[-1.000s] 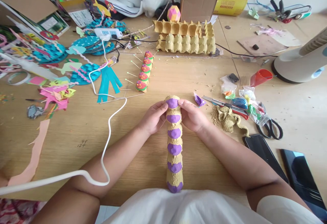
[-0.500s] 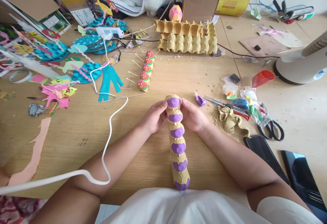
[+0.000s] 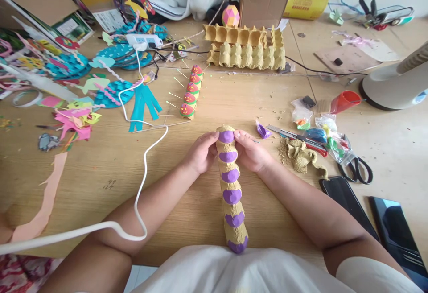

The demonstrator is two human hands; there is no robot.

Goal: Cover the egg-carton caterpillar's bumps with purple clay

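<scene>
A long strip of egg carton (image 3: 230, 186) with several bumps, each bearing a purple clay patch, points from the table's middle toward my body. My left hand (image 3: 203, 151) grips its far end from the left, thumb near the first purple patch. On the other side, my right hand (image 3: 251, 150) pinches the same end with thumb and fingers. Beyond them lies a finished-looking red and green caterpillar (image 3: 191, 92) with pins standing out at its left. A small bag of purple clay (image 3: 262, 129) rests to the right of my right hand.
A utility knife (image 3: 297, 139), carton scraps (image 3: 301, 157), scissors (image 3: 355, 170) and two phones (image 3: 347, 204) (image 3: 397, 230) are at the right. A white cable (image 3: 144, 172) crosses the left side. Egg cartons (image 3: 250, 56) and a red cup (image 3: 346, 101) stand farther back.
The far end of the purple-patched strip has shifted slightly down and left. My right hand has moved a little left with it, its thumb now closer to the first patch.
</scene>
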